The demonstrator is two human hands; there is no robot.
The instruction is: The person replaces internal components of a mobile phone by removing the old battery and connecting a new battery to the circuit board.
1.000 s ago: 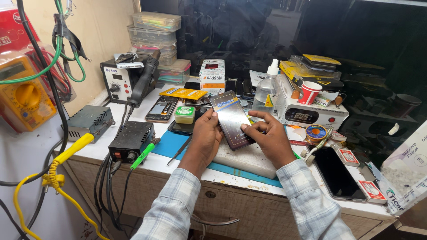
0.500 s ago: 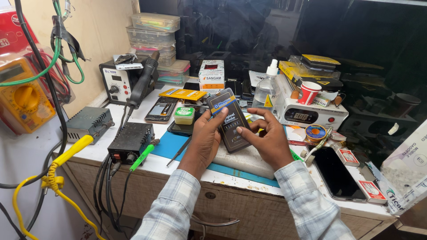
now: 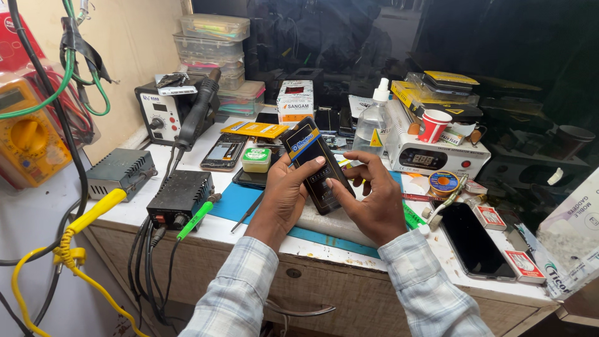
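Observation:
Both my hands hold a flat black rectangular phone part (image 3: 315,163) with a blue and yellow label strip at its top end, tilted up over the workbench. My left hand (image 3: 286,198) grips its left edge, thumb across the face. My right hand (image 3: 372,201) steadies the right side, thumb pressing the lower face. Below it lies a white work pad on a blue mat (image 3: 232,203).
A black phone (image 3: 473,239) lies at right beside small boxes. A clear bottle (image 3: 372,123), a white machine with a red cup (image 3: 435,151), a soldering station (image 3: 170,111), two black boxes (image 3: 181,197), a green-handled tool (image 3: 196,218) and stacked plastic cases (image 3: 213,43) crowd the bench.
The part has been turned over in my hands: a glossy reflective face showed before, now the dark labelled side faces me. My hands stayed over the pad.

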